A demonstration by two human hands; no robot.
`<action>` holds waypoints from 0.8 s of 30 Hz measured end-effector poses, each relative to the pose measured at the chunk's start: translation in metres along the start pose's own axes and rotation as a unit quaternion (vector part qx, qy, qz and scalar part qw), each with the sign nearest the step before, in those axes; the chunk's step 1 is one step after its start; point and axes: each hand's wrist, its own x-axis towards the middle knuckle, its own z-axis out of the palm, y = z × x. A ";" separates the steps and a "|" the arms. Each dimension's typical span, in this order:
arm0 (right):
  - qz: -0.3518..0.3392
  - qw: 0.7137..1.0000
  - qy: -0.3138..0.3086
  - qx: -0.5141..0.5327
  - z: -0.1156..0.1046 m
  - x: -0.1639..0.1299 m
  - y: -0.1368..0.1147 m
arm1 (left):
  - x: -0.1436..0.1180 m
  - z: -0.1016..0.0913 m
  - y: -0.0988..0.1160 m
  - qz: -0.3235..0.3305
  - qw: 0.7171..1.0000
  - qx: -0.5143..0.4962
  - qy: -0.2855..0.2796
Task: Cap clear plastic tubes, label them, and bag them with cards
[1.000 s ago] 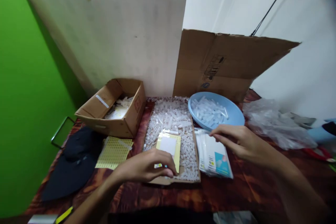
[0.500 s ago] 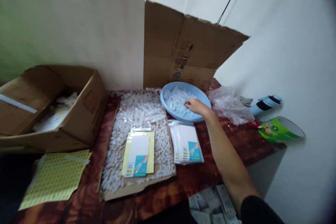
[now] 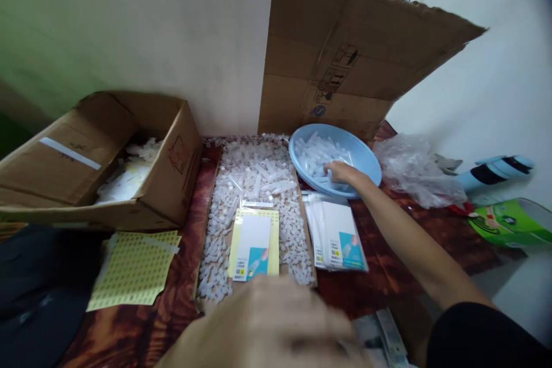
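Observation:
My right hand (image 3: 342, 172) reaches into a light blue basin (image 3: 366, 167). Its fingers are pinched together over a heap of clear plastic strips (image 3: 317, 149); what they hold, if anything, is hidden. Close to the camera at bottom centre is my left hand (image 3: 288, 322), smeared by motion, so its fingers cannot be read. Just beyond it, a white and blue printed card packet (image 3: 254, 241) rests on a yellow label sheet (image 3: 275, 241). Small translucent plastic pieces (image 3: 215, 264) cover the cardboard sheet beneath. Beside that, in front of the basin, lies a stack of similar packets (image 3: 338, 230).
An open cardboard box (image 3: 168, 172) with white and yellowish contents stands left. More yellow label sheets (image 3: 133, 270) lie before it. A cardboard panel (image 3: 328, 40) leans behind the basin. To the right are a crumpled plastic bag (image 3: 409, 167) and a green container (image 3: 509, 221).
My left hand has come into view at the bottom, blurred. The right hand stays in the basin, its fingers slightly lower among the strips. The whole view has shifted, with things appearing further right.

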 end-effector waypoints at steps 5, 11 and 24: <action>0.020 0.998 0.061 -0.023 -0.012 -0.012 -0.012 | 0.029 0.042 -0.106 -0.187 0.964 0.171 -0.078; 0.003 0.972 0.232 0.033 -0.050 -0.059 -0.031 | 0.057 0.068 -0.169 -0.287 0.942 0.158 -0.072; -0.050 0.662 0.439 0.606 -0.056 -0.132 -0.153 | 0.067 0.037 -0.183 -0.325 0.945 -0.028 -0.003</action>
